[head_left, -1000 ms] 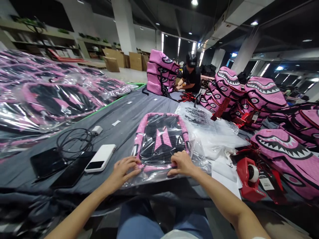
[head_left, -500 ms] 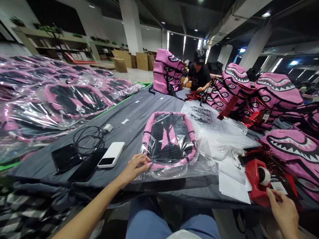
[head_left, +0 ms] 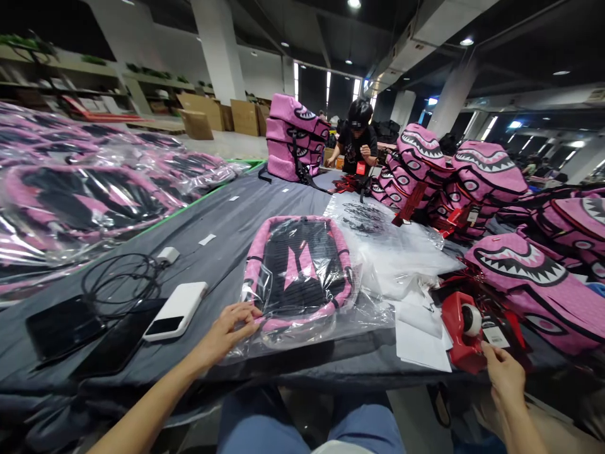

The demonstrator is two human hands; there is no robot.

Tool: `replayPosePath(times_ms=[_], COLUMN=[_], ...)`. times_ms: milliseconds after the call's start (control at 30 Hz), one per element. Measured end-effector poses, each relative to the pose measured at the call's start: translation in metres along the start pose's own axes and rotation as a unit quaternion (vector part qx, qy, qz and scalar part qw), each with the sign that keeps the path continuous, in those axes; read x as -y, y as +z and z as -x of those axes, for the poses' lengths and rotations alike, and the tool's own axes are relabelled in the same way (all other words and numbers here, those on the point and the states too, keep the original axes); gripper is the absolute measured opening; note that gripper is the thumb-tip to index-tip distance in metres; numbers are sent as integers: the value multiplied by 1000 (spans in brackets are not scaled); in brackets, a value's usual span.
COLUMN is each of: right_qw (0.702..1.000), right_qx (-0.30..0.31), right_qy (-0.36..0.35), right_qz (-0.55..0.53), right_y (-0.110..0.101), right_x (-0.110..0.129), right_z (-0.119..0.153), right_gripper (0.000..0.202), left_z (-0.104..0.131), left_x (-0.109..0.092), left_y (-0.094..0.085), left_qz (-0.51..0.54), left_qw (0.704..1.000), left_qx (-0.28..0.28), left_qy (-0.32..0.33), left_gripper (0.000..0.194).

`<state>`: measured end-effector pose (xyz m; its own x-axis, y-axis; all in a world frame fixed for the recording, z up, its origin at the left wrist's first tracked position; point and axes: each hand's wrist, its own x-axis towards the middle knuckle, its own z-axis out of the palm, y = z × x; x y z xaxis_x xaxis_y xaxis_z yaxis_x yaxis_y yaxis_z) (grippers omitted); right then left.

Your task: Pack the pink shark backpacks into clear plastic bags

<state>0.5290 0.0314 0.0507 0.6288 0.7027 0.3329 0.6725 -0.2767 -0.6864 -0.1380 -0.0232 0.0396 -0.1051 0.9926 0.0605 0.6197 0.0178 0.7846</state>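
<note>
Red tape dispenser (head_left: 454, 337), seemingly touched by the right grip (head_left: 507, 375).

We see a table (head_left: 227, 255) spread with dark grey cloth, wrinkled and hanging over the near edge. Near its middle we find a pink and black bag (head_left: 299, 296) lying flat in clear plastic. To the left we have a white power bank (head_left: 177, 312), two flat black devices (head_left: 66, 326), a coiled cable (head_left: 118, 277), a white plug (head_left: 167, 255) and a paper slip (head_left: 207, 239). Just right of the wrapped bag we see a heap of clear plastic sleeves (head_left: 397, 249), then white papers (head_left: 418, 343) beside a red tape dispenser (head_left: 454, 331). Toothy pink bags (head_left: 524, 265) crowd the right side; at the far end we see stacked pink bags (head_left: 286, 146) and red tags (head_left: 347, 183).
</note>
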Motion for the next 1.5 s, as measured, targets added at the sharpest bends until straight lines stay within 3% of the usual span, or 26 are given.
replayPosePath(times_ms=[133,200,333,433,533,633,700,767,867,933,1000,1100,1167,1200,1267,1367,1500], right_qw=[989,956,821,720,647,557,503,442,386,388,428,554,613,624,613,598,593], right_qx=[-6,21,146,338,548,721,761,778,769,755,739,640,564,549,565,579,542], right_qy=[99,174,291,267,142,-122,-282,-398,-507,-528,-516,-530,-552,-556,-552,-546,-563], right_qz=[-109,-236,-470,-544,-511,-394,-298,-205,-53,31,65,56,42,30,25,97,191], right_y=[-18,-20,2,29,53,76,99,129,176,200,212,208,197,191,182,179,184], right_x=[2,0,19,74,161,260,319,365,402,408,405,394,385,380,372,368,379], right_z=[29,48,92,136,176,196,200,205,215,219,219,212,210,212,221,246,271], right_gripper=[43,40,46,55,42,38,37,30,21,20,22,32,24,19,18,32,48], left_z=[-2,-2,-1,1,2,1,2,3,4,6,7,9,9,8,7,5,1], left_x=[7,8,4,-1,-3,-3,-4,-6,-10,-11,-13,-12,-10,-9,-8,-10,-19], left_y=[0,0,0,2,4,5,6,6,6,6,5,4,4,4,5,7,-1], left_qz=[-6,-6,10,21,24,25,27,29,35,39,43,49,53,55,60,65,74], left_qw=[1000,1000,1000,1000,1000,1000,1000,1000,999,999,999,999,999,998,998,998,997], left_qx=[3,7,11,11,11,8,7,6,5,3,2,-3,-4,-4,-5,-11,-28], left_qy=[6,11,9,1,5,5,0,-7,-14,-14,-10,-6,-4,-3,-2,-9,-18], left_gripper=[57,56,49,42,36,33,29,26,23,21,22,24,24,24,24,26,28])
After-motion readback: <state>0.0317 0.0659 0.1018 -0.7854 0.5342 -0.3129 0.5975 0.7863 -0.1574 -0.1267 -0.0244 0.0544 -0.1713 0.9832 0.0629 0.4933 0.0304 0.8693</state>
